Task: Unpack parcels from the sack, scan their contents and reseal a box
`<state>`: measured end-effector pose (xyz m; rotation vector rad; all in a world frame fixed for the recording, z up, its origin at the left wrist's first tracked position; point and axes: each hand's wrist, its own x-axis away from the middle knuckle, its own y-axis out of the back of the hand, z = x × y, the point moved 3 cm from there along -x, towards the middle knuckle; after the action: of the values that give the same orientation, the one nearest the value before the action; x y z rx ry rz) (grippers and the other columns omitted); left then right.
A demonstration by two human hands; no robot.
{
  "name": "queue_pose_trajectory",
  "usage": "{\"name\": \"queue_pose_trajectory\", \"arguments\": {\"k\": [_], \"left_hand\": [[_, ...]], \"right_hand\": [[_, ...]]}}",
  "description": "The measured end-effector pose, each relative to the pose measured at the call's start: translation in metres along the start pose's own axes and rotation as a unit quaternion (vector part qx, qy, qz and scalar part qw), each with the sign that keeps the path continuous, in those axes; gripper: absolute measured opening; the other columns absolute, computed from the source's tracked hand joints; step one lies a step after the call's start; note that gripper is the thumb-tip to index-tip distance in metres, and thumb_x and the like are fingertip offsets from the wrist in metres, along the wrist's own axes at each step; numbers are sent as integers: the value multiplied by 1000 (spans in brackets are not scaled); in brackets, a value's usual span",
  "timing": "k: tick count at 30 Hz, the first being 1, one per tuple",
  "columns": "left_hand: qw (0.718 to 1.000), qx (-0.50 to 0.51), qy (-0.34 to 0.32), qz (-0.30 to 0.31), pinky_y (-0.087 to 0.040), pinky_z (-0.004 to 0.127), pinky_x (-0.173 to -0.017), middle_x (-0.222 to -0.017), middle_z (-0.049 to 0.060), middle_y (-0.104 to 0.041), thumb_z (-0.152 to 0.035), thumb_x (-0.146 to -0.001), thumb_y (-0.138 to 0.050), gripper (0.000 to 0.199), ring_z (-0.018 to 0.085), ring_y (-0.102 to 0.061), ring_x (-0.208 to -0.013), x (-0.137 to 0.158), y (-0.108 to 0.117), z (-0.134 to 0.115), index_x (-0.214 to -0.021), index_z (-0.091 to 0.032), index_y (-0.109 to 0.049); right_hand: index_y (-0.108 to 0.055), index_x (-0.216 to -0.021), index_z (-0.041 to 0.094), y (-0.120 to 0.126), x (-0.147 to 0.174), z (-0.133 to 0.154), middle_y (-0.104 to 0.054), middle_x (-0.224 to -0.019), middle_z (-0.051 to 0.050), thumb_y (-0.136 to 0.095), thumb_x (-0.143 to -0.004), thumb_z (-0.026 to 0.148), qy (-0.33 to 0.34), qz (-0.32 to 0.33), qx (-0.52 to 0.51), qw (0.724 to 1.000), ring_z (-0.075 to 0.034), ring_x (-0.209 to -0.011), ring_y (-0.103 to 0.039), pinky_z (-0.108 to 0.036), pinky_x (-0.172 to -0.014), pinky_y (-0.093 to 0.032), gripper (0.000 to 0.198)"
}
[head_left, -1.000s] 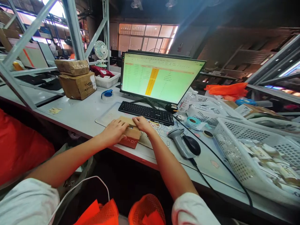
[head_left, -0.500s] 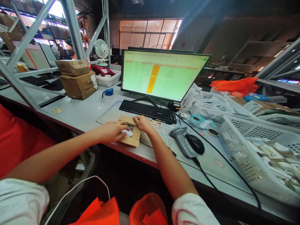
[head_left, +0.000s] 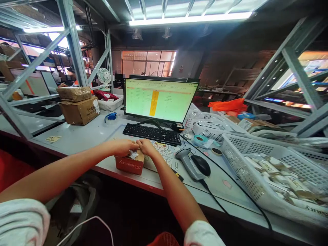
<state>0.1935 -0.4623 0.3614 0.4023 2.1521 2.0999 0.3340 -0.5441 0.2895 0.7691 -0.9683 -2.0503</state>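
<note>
A small red-brown cardboard box [head_left: 129, 165] with "beauty" lettering on its side, seen upside down, stands open at the desk's front edge. Clear crinkled plastic [head_left: 133, 155] shows in its top. My left hand [head_left: 124, 147] is over the box, fingers curled closed against the plastic; its fingertips are partly hidden. At the far right corner of the box, my right hand [head_left: 146, 147] is closed on the cardboard, its fingers close to those of the left.
Behind the box lie a black keyboard [head_left: 151, 134] and a monitor [head_left: 174, 99]. Rightward are a barcode scanner [head_left: 189, 164], a black mouse [head_left: 201, 165], blue-green tape [head_left: 200, 139] and a white basket [head_left: 237, 167] of packaged items. Cardboard boxes [head_left: 79, 111] are stacked at left.
The view has tilted up. The box's lettered side now faces me, where its open top and flaps showed before. My hands have drawn closer together over it.
</note>
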Motion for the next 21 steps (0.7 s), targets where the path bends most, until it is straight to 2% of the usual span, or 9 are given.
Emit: {"name": "queue_pose_trajectory", "arguments": {"k": [2, 5, 8, 10, 12, 15, 18, 20, 21], "left_hand": [[1000, -11, -8, -12, -44, 26, -75, -109, 6, -70, -1, -78, -53, 34, 21, -66, -95, 0, -2, 3, -101, -20, -70], [1000, -6, 2, -18, -45, 27, -79, -103, 7, -71, -3, -81, -50, 32, 22, -66, -94, -1, -4, 8, -99, -19, -72], [1000, 17, -2, -21, -48, 30, -82, -102, 8, -71, -18, -86, -57, 22, 24, -66, -95, 0, -7, 8, -104, -19, -70], [1000, 21, 0, -23, -49, 31, -84, -108, 9, -71, -28, -81, -69, 34, 26, -66, -100, 0, -9, 7, -114, -20, -66], [1000, 2, 13, -11, -50, 33, -86, -114, 10, -70, -24, -74, -74, 46, 27, -67, -103, -3, -12, 5, -119, -21, -64], [998, -36, 42, 1, -51, 34, -83, -111, 12, -72, -15, -72, -70, 40, 28, -68, -99, -10, -13, 6, -111, -21, -68], [999, -17, 47, -12, -51, 34, -80, -106, 11, -72, -24, -73, -71, 33, 28, -68, -96, -6, -9, 8, -106, -22, -71], [997, 23, 44, -52, -51, 34, -80, -107, 11, -72, -33, -78, -68, 33, 27, -67, -95, 5, -6, 5, -108, -20, -70], [995, 46, 45, -82, -50, 34, -80, -108, 11, -71, -36, -81, -64, 33, 27, -67, -95, 13, -4, 2, -110, -19, -68]], "right_hand": [[-64, -66, 15, 0, 0, 0, -64, -69, -4, -46, -99, 27, -2, -3, -2, 1000, -14, -67, -47, -25, -63, -29, 40], [-64, -65, 14, 1, 2, -1, -65, -70, -4, -47, -98, 26, -7, -11, -9, 1000, -14, -66, -46, -26, -63, -29, 39], [-62, -63, 15, 1, 4, -2, -62, -66, -3, -47, -98, 26, -8, -22, -24, 999, -14, -64, -43, -26, -62, -27, 40], [-60, -61, 15, 1, 5, -2, -58, -63, -2, -48, -98, 26, -7, -32, -41, 999, -13, -63, -42, -26, -62, -27, 40], [-58, -60, 16, 0, 5, -1, -55, -60, -1, -49, -97, 28, -5, -45, -65, 997, -13, -63, -41, -26, -63, -28, 39], [-59, -64, 16, 0, 11, -3, -57, -64, -2, -49, -98, 41, -2, -67, -115, 991, -15, -67, -46, -26, -67, -34, 43], [-68, -99, 15, 2, 39, -9, -67, -88, -7, -27, -101, 62, 14, -83, -183, 980, -19, -84, -59, -28, -75, -44, 63], [-57, -132, 17, 2, 71, -9, -67, -114, -12, -24, -96, 76, 59, -57, -257, 963, -23, -105, -63, -33, -86, -50, 76], [-48, -144, 21, 3, 89, -8, -63, -128, -13, -35, -91, 82, 84, -37, -289, 953, -25, -116, -61, -36, -94, -50, 82]]}}
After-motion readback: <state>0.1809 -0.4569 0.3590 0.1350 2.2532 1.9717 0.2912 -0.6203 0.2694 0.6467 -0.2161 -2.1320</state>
